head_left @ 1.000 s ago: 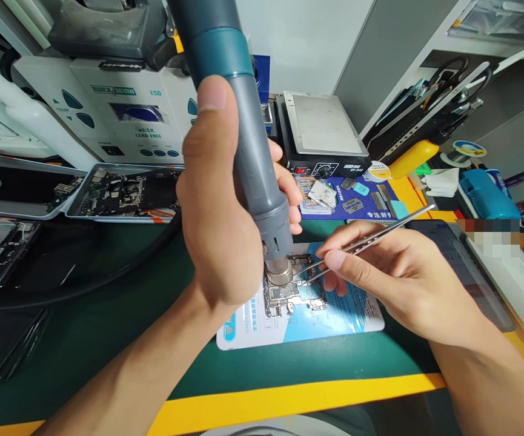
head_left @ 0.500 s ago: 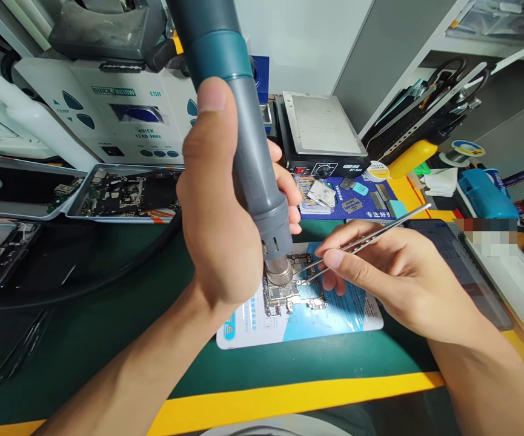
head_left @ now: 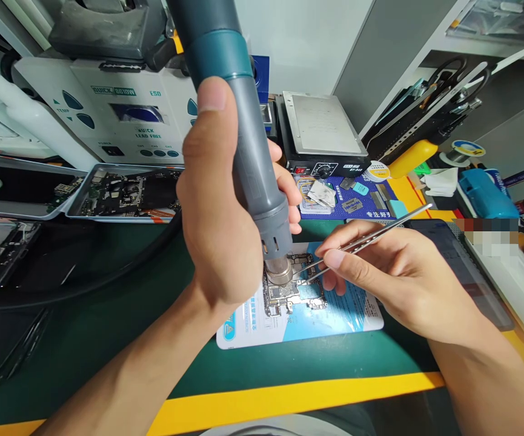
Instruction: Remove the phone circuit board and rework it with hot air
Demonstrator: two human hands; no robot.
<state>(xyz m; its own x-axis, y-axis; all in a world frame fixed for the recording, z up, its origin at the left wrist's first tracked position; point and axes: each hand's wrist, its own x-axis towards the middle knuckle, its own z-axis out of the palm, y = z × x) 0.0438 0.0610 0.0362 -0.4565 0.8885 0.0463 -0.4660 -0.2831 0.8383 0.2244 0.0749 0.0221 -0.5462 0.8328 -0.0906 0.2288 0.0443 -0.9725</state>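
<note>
My left hand (head_left: 218, 206) is wrapped round the grey handle of a hot air gun (head_left: 259, 157), which slants down with its metal nozzle (head_left: 280, 272) over a phone circuit board (head_left: 284, 293). Part of the board is hidden behind the nozzle. Under the board lies a blue and white card (head_left: 334, 324) on the green mat (head_left: 289, 369). Between thumb and fingers my right hand (head_left: 380, 272) pinches metal tweezers (head_left: 366, 237). The two tips are slightly apart and reach the board beside the nozzle; whether they touch it I cannot tell.
A white hot air station (head_left: 125, 115) stands behind on the left, its black hose (head_left: 120, 272) crossing the mat. Opened phones (head_left: 129, 194) lie at left. A heating plate (head_left: 325, 124) stands at the back; a dark phone (head_left: 457, 260) and a solder spool (head_left: 461, 154) are at right.
</note>
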